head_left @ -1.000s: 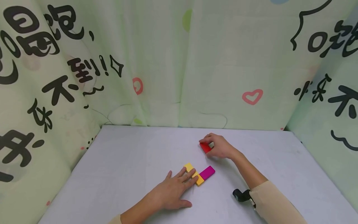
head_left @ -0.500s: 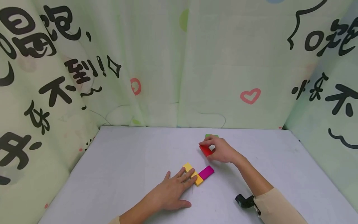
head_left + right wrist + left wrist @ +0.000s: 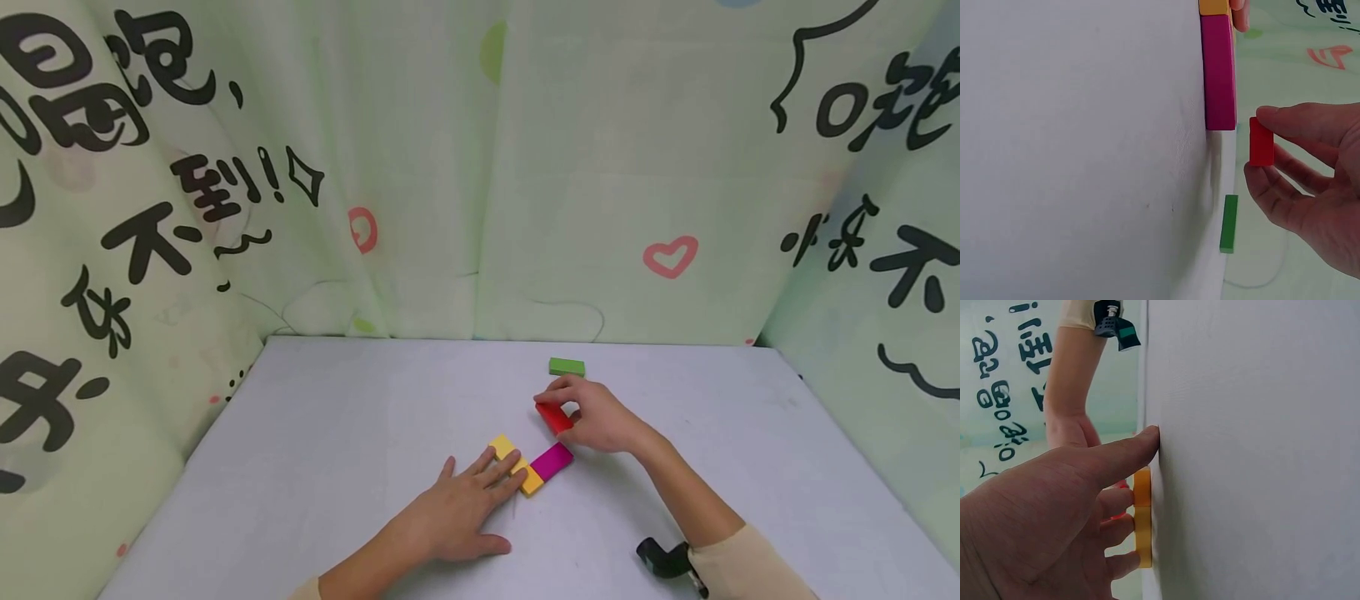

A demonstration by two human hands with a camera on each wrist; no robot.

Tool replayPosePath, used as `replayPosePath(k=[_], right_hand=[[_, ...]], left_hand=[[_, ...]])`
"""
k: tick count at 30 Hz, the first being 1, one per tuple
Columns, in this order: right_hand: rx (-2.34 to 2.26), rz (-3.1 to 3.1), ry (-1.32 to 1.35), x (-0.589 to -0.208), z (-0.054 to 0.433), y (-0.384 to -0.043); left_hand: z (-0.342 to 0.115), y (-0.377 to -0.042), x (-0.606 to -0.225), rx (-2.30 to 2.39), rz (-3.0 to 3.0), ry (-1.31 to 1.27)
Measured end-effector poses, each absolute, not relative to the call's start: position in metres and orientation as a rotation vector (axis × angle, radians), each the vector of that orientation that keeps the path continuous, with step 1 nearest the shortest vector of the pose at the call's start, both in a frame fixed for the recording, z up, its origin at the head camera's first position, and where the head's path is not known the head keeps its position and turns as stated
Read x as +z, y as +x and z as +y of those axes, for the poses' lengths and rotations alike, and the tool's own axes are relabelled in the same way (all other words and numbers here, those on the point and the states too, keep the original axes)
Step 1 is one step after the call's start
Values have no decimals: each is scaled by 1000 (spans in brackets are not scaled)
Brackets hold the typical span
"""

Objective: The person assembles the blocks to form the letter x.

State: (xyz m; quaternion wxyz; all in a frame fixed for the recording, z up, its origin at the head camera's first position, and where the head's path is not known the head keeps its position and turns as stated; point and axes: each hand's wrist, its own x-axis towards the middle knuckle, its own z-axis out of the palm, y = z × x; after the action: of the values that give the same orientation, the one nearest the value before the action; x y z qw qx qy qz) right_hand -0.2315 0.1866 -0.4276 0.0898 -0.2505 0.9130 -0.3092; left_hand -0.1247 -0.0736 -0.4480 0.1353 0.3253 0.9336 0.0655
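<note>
My left hand (image 3: 465,510) lies with spread, fairly straight fingers, its fingertips touching the yellow blocks (image 3: 532,482). In the left wrist view those yellow blocks (image 3: 1143,537) line up end to end at the fingertips. A magenta block (image 3: 552,462) butts against the yellow ones and points up to the right. My right hand (image 3: 603,418) pinches a red block (image 3: 553,417) between thumb and fingers, just beyond the magenta block. The right wrist view has the red block (image 3: 1261,142) held off the tabletop, apart from the magenta block (image 3: 1219,72).
A green block (image 3: 567,367) lies near the far edge of the white table (image 3: 360,417), behind my right hand. Printed curtains (image 3: 420,167) surround the table at the back and sides. A black wrist camera (image 3: 663,558) sticks out from the right sleeve.
My right hand has brought the red block nearer, toward the magenta block. The green block, hidden at first, has come into view behind it. My left hand stays on the yellow blocks.
</note>
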Motion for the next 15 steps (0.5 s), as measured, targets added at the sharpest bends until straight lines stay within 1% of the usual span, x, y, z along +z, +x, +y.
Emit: replayPosePath(k=[15], right_hand=[[-904, 2690, -744, -429, 193, -214]], left_hand=[[-73, -125, -446, 196, 2697, 937]])
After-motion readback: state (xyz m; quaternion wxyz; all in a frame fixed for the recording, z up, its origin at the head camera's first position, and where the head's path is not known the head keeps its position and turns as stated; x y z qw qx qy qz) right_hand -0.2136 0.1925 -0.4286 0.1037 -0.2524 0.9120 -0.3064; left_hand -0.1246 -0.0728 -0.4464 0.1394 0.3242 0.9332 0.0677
